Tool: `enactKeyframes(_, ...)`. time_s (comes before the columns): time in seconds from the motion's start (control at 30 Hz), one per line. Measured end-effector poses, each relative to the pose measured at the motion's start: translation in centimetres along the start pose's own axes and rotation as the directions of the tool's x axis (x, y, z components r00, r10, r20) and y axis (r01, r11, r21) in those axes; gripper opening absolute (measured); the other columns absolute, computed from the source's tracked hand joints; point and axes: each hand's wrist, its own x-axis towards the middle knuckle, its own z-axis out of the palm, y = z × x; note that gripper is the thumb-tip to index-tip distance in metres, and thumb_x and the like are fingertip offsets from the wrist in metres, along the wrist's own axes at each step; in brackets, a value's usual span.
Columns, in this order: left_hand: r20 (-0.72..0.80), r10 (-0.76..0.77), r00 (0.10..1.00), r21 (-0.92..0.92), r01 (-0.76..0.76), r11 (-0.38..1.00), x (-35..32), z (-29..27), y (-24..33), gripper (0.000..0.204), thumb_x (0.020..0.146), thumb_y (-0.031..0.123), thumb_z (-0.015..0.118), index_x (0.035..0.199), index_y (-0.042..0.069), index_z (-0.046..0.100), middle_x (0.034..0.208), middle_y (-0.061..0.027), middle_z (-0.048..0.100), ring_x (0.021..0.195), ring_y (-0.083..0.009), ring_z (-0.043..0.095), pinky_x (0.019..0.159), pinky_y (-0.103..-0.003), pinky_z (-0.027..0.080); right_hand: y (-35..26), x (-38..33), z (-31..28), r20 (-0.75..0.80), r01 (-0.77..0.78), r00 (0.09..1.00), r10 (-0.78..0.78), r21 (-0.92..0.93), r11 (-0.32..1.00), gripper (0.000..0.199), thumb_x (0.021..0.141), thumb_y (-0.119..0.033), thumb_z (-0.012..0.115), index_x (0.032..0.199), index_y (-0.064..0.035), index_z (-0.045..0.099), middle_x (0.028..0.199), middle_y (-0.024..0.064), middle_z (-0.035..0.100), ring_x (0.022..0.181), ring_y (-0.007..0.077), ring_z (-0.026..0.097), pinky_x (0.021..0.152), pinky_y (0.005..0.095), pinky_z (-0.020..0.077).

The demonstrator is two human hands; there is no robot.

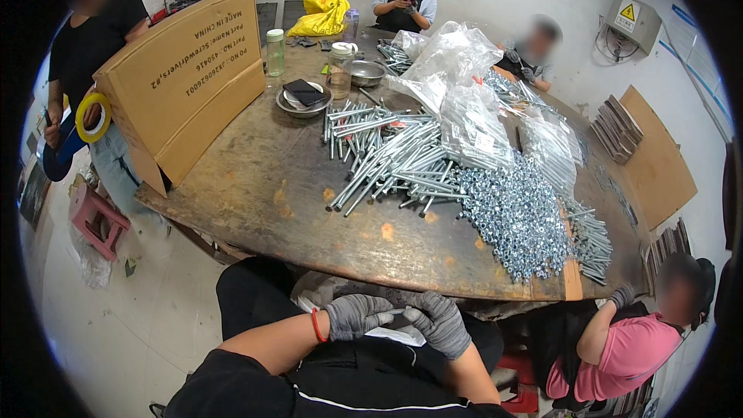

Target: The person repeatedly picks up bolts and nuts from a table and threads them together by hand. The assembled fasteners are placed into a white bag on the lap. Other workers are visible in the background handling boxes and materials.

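Bolt [398, 311], held below the near edge of the surface [263, 186], over your lap, lies crosswise between your gloved hands. Your left hand [354, 316] and right hand [441, 323] both have their fingers clamped on it. A clear plastic bag [453, 54] sits mid-surface, a brown printed carton [182, 70] stands at the left edge, a yellow bag [321, 14] lies at the far edge, and a yellow triangular warning sign [627, 12] hangs on the right wall.

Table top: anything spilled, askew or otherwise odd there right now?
A dark phone lies inside a metal bowl, an odd spot. The nuts spread loose to the table front edge. Otherwise just working piles.
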Motion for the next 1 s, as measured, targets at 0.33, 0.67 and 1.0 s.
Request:
enactKeyframes(0.33, -0.235, 0.209, 0.949, 0.078, -0.195, 0.978, 0.7, 3.3, 1.7, 0.029, 0.091, 0.022, 0.047, 0.11, 0.002, 0.056, 0.104, -0.0182, 0.06, 0.098, -0.0321, 0.058, 0.083, -0.041, 0.045, 1.0, 0.6, 5.5, -0.16, -0.059, 0.912, 0.378, 0.86, 0.507, 0.06, 0.092, -0.053, 0.039, 0.113, 0.0008, 0.054, 0.107, 0.015, 0.056, 0.096, 0.0202, 0.056, 0.08, 0.0351, 0.0455)
enactKeyframes(0.67, -0.124, 0.058, 0.991, -0.355, -0.099, 0.929, 1.7, -1.9, 1.6, 0.02, 0.092, 0.021, 0.052, 0.1, 0.005, 0.06, 0.08, -0.0019, 0.058, 0.069, -0.0117, 0.052, 0.067, -0.028, 0.045, 0.4, -0.3, 4.0, -0.322, -0.058, 0.925, 0.201, 0.402, 0.914, 0.044, 0.089, -0.022, 0.056, 0.127, -0.0026, 0.046, 0.116, 0.0146, 0.055, 0.106, 0.0272, 0.054, 0.094, 0.0385, 0.0402)
enactKeyframes(1.0, 0.02, 0.147, 0.989, 0.284, -0.147, 0.947, 2.0, 1.7, 0.1, 0.031, 0.091, 0.026, 0.045, 0.107, 0.003, 0.058, 0.096, -0.019, 0.06, 0.091, -0.0341, 0.057, 0.08, -0.039, 0.046, 3.6, -2.5, 0.9, 0.071, -0.246, 0.962, 0.263, -0.188, 0.951, 0.023, 0.087, -0.026, 0.057, 0.089, -0.0039, 0.061, 0.083, 0.0138, 0.061, 0.089, 0.0329, 0.056, 0.086, 0.042, 0.041)
